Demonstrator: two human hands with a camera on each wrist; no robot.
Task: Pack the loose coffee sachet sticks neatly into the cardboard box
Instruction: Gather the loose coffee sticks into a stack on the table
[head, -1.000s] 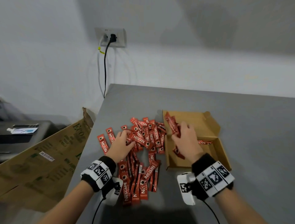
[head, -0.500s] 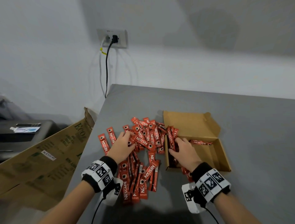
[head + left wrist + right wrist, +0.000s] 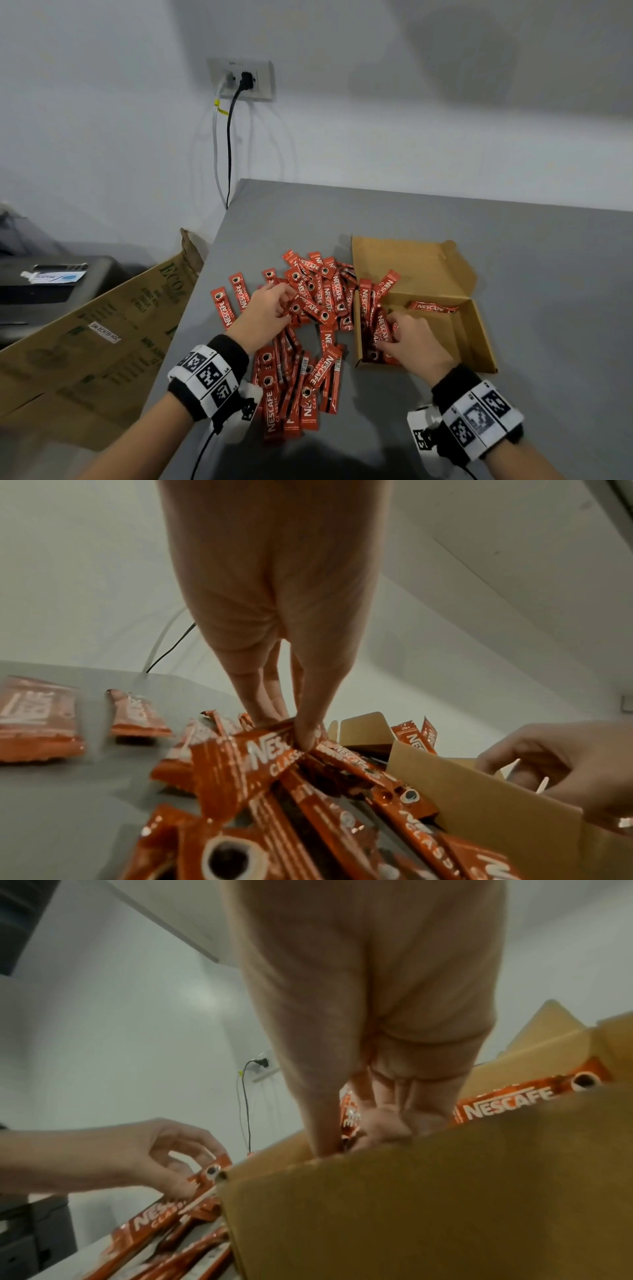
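Pinched between my left hand's (image 3: 263, 317) thumb and fingertips (image 3: 308, 739) is one red foil coffee sachet stick (image 3: 240, 767) at the top of the loose heap of red sachet sticks (image 3: 308, 342) on the grey table (image 3: 548, 274). That grip is narrow, and the stick's lower end blurs out in the left wrist view. My right hand (image 3: 412, 342) reaches down inside the open brown cardboard box (image 3: 479, 342), fingers curled round a small bundle of red sticks (image 3: 378, 325) standing against the box's left wall. From the right wrist view the near box wall (image 3: 428, 1204) hides the fingertips and the bundle's lower part, so I cannot count the sticks held. One more red stick (image 3: 433, 307) lies flat along the box's far edge. Heap and box touch along the left wall. Beyond the table's left edge leans a large printed cardboard sheet (image 3: 102, 342), partly cut off.
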